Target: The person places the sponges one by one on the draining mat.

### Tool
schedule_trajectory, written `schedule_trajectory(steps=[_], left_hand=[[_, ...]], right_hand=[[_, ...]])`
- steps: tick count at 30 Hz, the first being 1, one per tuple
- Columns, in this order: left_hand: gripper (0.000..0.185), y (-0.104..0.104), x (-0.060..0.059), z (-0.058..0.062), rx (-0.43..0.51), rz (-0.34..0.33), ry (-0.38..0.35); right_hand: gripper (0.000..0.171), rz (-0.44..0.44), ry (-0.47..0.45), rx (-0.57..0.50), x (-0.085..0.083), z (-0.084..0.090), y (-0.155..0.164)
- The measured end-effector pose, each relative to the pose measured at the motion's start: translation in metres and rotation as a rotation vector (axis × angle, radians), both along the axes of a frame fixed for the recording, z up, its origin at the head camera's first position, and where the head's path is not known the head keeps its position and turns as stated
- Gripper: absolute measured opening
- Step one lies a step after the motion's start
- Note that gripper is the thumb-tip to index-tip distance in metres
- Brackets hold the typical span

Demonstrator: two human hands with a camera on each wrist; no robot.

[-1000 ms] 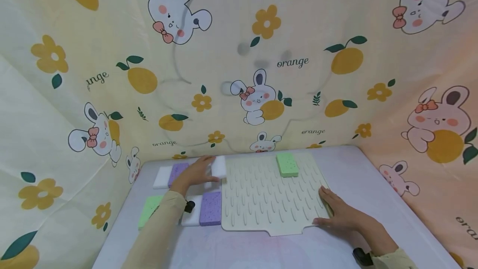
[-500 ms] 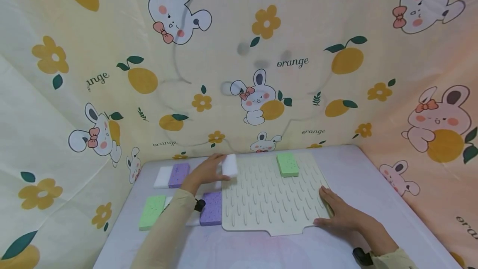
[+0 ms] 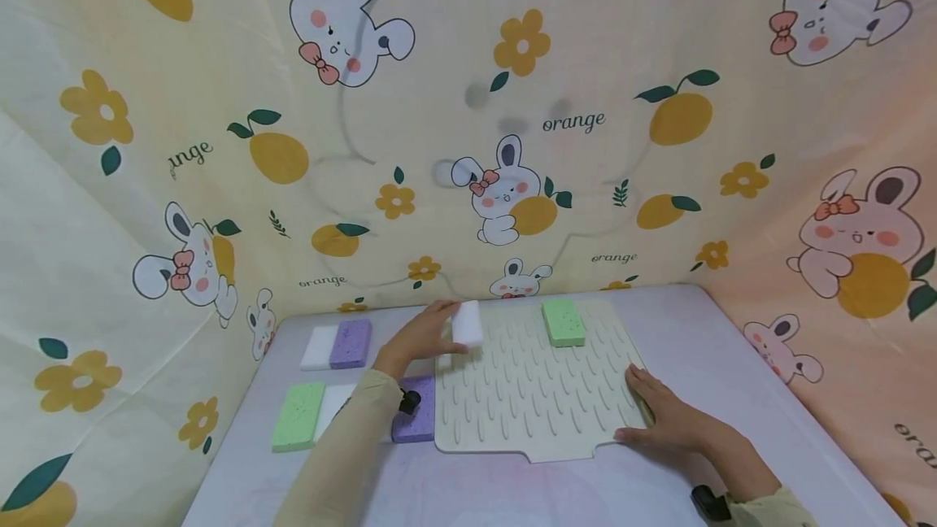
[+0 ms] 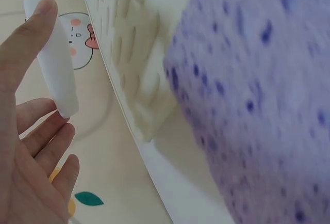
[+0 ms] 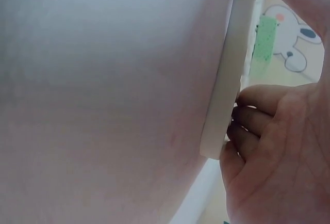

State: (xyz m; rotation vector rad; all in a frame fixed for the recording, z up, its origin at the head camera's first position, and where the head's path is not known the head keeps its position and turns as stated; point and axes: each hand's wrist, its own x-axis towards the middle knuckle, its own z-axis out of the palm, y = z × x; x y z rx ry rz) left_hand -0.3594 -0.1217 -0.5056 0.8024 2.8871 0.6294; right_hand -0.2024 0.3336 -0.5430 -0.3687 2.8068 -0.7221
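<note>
My left hand [image 3: 419, 340] pinches a white sponge [image 3: 468, 324] between thumb and fingers, over the far left corner of the cream dish drying mat [image 3: 527, 405]. In the left wrist view the white sponge [image 4: 55, 64] shows edge-on, with the thumb on one end and fingertips at the other. At the mat's near right corner, my right hand [image 3: 677, 421] holds the mat, thumb at the front edge and fingers along the right side. The right wrist view shows its bent fingertips against the mat's edge [image 5: 224, 95]. On the mat's far side lies a green sponge [image 3: 563, 324].
Left of the mat lie more sponges: a white one [image 3: 317, 348] beside a purple one [image 3: 351, 343] at the back, and a green one [image 3: 298, 417], a partly hidden white one [image 3: 333, 405] and a purple one [image 3: 420, 421] nearer. A printed curtain [image 3: 439, 104] surrounds the table.
My left hand has moved right with the white sponge, from the mat's left edge to over its far left corner. The right hand and the mat have stayed in place.
</note>
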Motion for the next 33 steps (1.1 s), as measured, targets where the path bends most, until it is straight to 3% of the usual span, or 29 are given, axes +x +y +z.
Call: schedule_trajectory(steps=[8,23,33], left_hand=[[0.106,0.018,-0.003,-0.006,-0.016,-0.039,0.030],[0.109,0.051,-0.006,-0.013,-0.101,-0.050,0.034],[0.110,0.068,-0.010,-0.021,-0.091,-0.052,0.024]], right_hand=[[0.125,0.001,0.000,0.019,0.000,-0.001,0.002],[0.125,-0.007,-0.003,0.023,0.000,0.001,0.001],[0.123,0.014,0.019,0.015,0.000,0.000,0.003]])
